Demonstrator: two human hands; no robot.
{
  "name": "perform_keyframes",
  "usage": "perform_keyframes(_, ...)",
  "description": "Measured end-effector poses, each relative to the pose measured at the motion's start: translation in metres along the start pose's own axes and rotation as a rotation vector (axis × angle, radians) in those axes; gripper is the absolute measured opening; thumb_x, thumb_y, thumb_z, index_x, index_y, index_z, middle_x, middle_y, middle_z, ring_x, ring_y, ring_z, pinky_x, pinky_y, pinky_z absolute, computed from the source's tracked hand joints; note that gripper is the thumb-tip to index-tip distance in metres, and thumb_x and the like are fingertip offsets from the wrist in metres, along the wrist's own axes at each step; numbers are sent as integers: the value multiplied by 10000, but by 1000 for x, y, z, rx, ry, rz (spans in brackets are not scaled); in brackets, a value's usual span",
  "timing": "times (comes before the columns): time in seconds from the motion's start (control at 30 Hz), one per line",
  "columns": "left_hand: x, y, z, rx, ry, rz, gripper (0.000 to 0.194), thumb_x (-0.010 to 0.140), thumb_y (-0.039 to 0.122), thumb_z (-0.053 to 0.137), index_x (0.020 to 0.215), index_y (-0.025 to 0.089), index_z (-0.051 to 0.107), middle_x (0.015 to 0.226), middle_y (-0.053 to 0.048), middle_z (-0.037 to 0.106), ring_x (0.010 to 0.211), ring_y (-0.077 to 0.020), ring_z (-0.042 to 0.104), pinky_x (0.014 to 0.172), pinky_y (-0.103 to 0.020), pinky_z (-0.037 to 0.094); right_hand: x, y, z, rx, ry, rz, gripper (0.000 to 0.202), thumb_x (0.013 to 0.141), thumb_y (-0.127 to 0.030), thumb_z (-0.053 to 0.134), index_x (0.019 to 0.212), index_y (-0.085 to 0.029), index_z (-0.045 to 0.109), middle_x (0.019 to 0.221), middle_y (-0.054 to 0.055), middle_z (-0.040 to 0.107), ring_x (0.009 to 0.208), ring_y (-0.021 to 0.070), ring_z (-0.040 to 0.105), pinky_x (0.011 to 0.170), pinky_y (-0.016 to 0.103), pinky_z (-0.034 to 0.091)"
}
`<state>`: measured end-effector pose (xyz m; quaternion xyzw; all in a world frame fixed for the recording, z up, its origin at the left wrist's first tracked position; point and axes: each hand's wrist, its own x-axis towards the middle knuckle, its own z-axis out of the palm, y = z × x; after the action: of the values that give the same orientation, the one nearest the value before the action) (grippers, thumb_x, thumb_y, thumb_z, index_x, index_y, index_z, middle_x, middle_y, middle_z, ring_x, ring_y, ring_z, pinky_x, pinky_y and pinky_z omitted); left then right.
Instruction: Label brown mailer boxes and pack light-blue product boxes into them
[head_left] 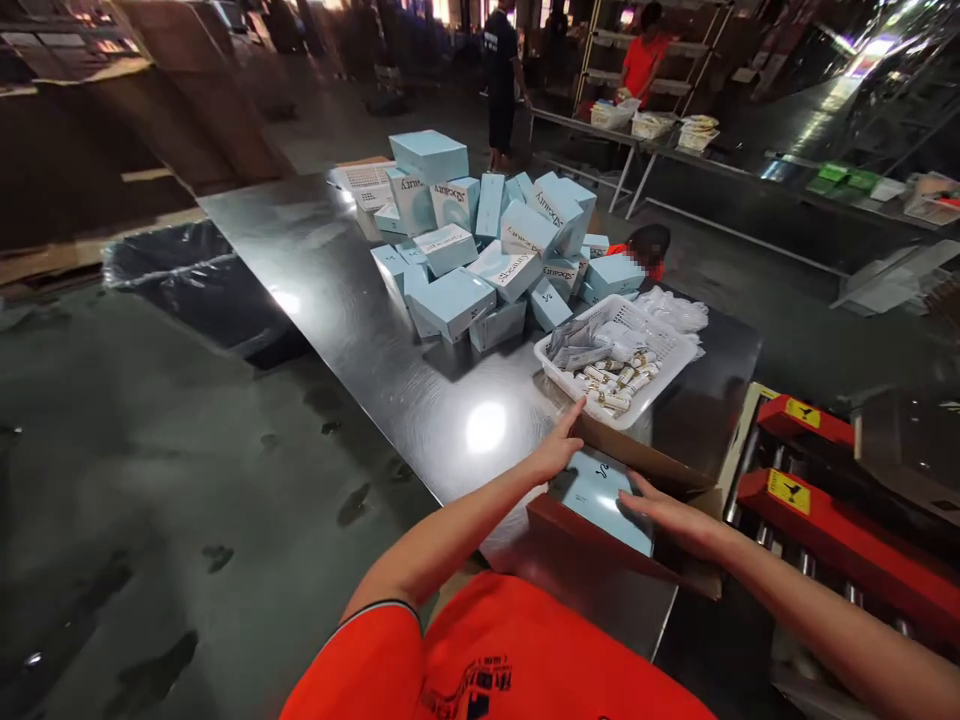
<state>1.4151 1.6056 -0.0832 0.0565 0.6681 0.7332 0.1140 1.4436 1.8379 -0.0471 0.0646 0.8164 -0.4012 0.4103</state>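
A light blue box lies in an open brown carton at the table's front edge. My left hand is at the carton's left end, by the corner of the blue box, its index finger stretched out and its thumb apart. Flat over the right end of the blue box rests my right hand, fingers extended. Neither hand grips anything that I can see. Just beyond the carton stands a white plastic basket holding small white-and-gold tubes and clear plastic bags.
Many light blue boxes are heaped on the metal table. To the right runs a roller conveyor with red guards. A lined black bin stands left. A person is low behind the table; others are farther back.
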Motion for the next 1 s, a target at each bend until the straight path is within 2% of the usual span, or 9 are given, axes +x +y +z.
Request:
perform_keyframes(0.13, -9, 6, -2, 7, 101, 0, 917, 674, 75, 468, 1574, 175, 322, 1653, -20, 293, 1547, -202, 219, 1289, -368, 116, 13, 0, 15, 62, 143, -71, 991, 658, -310, 686, 1559, -155, 301, 1471, 157, 539, 1322, 318, 533, 1162, 449, 373)
perform_keyframes(0.23, -15, 9, -17, 18, 175, 7, 911, 660, 79, 472, 1555, 208, 370, 1628, -10, 353, 1527, -216, 278, 1279, -399, 175, 19, -9, 28, 159, 154, -116, 861, 681, -271, 598, 1493, -128, 347, 1326, 138, 642, 1178, 273, 634, 1035, 400, 491)
perform_keyframes(0.33, -21, 18, -49, 78, 251, -57, 890, 639, 88, 479, 1524, 171, 431, 1581, -47, 437, 1467, -255, 399, 1239, -411, 291, 26, -40, 44, -279, 104, -182, 673, 781, -260, 581, 1422, -123, 425, 1233, 158, 685, 1083, 264, 675, 950, 382, 517)
perform_keyframes(0.47, -33, 35, -115, 264, 358, -178, 859, 590, 97, 467, 1446, 113, 537, 1474, -84, 567, 1386, -276, 506, 1203, -403, 352, 42, -112, 54, -865, 93, -324, 368, 817, -250, 659, 1176, -170, 640, 1018, 171, 748, 983, 318, 695, 871, 401, 501)
perform_keyframes(0.53, -42, 41, -151, 352, 389, -192, 850, 594, 120, 461, 1439, 130, 548, 1450, -62, 591, 1382, -269, 514, 1211, -410, 338, 58, -148, 39, -762, 144, -540, 224, 901, -348, 591, 1058, -219, 683, 959, 110, 756, 922, 270, 701, 838, 360, 501)
perform_keyframes(0.6, -50, 45, -184, 427, 408, -178, 837, 611, 150, 457, 1443, 157, 545, 1461, -27, 578, 1408, -257, 485, 1231, -410, 298, 87, -177, 9, -579, 296, -726, 301, 980, -400, 442, 1042, -237, 686, 928, 59, 751, 844, 213, 697, 794, 318, 510)
perform_keyframes(0.7, -56, 43, -215, 504, 402, -163, 822, 641, 201, 457, 1460, 153, 524, 1501, -10, 530, 1452, -255, 426, 1252, -405, 251, 153, -197, -46, -591, 583, -664, 316, 975, -275, 393, 1100, -199, 673, 1068, 79, 734, 964, 212, 678, 864, 324, 507)
perform_keyframes(0.87, -53, 34, -220, 491, 383, -177, 800, 685, 248, 453, 1477, 146, 498, 1550, 5, 460, 1485, -236, 368, 1267, -379, 208, 249, -182, -77, -832, 533, -513, 245, 773, -68, 583, 977, -124, 706, 1113, 180, 715, 1094, 330, 621, 949, 445, 460)
perform_keyframes(1.0, -52, 32, -214, 446, 426, -190, 761, 707, 259, 465, 1462, 179, 522, 1542, 18, 472, 1485, -236, 370, 1272, -396, 198, 259, -176, -78, -831, 496, -560, 127, 802, -103, 587, 835, -153, 700, 1003, 165, 725, 1084, 335, 599, 969, 478, 426)
